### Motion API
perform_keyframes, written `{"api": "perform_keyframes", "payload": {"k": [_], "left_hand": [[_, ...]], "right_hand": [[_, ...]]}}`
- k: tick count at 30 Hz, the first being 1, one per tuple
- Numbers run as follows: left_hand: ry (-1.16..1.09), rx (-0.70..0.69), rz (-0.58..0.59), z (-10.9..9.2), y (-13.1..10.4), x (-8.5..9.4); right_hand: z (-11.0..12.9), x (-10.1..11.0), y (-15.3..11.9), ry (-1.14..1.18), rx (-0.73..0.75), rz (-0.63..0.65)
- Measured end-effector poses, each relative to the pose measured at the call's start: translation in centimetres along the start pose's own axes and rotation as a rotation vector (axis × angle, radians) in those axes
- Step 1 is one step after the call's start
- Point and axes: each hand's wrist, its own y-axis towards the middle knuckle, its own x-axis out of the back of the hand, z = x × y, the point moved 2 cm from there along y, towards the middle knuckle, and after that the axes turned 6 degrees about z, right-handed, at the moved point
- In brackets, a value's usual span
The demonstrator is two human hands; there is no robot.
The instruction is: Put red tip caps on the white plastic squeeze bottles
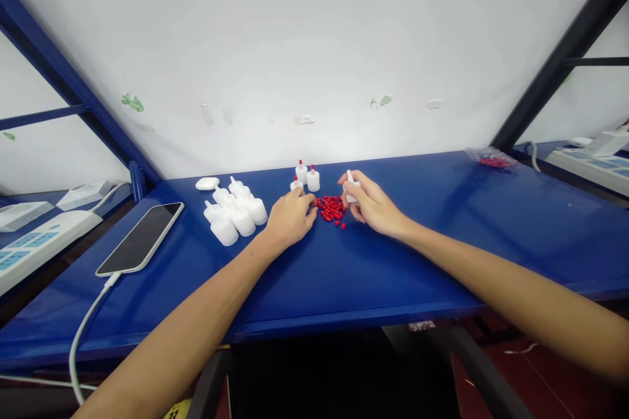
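My right hand [371, 203] is closed around a small white dropper bottle [352, 198] whose bare nozzle points up. Small red caps [331, 208] lie in a loose pile between my two hands. At the left edge of that pile, my left hand [293, 215] has its fingers curled down; whatever is between the fingertips is hidden. Just behind the left hand stand three white bottles with red caps on, one of them a capped bottle [313, 179] at the right. Several uncapped white bottles [236, 209] are grouped to the left, their nozzles bare.
A phone [142, 239] with a white charging cable [81, 334] lies on the blue table [373, 275] at the left. Near the wall is a white rounded object [207, 183]. A clear bag with red pieces [491, 158] sits at the far right. Power strips [46, 242] flank the table.
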Motion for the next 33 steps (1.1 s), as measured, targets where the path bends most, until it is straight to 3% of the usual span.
{"api": "perform_keyframes", "payload": {"k": [4,11,14,19,21,24,28,33], "left_hand": [[-0.004,-0.009,0.008,0.0,0.1,0.3],[-0.091,0.032,0.074,0.1,0.0,0.2],[-0.164,-0.034,-0.044,0.0,0.0,0.6],[-0.386,-0.379,-0.353,-1.0,-0.3,1.8],[-0.410,-0.430,-0.462,-1.3,-0.5,1.9],[-0.414,-0.446,-0.531,-1.5,-0.7,1.9],[-0.401,-0.484,-0.540,-1.6,-1.0,1.9],[-0.431,-0.478,-0.396,-2.0,-1.2,2.0]], "right_hand": [[-0.3,0.5,0.0,-0.129,0.076,-0.032],[0.0,0.9,-0.3,-0.264,0.027,-0.015],[0.4,0.7,-0.5,-0.413,0.058,-0.023],[1.0,0.2,-0.7,-0.561,0.092,0.073],[1.3,0.0,-0.9,-0.540,0.100,0.121],[1.8,-0.3,-1.2,-0.495,0.080,0.140],[2.0,-0.5,-1.3,-0.557,0.060,0.136],[1.8,-0.3,-1.1,-0.666,0.086,0.087]]}}
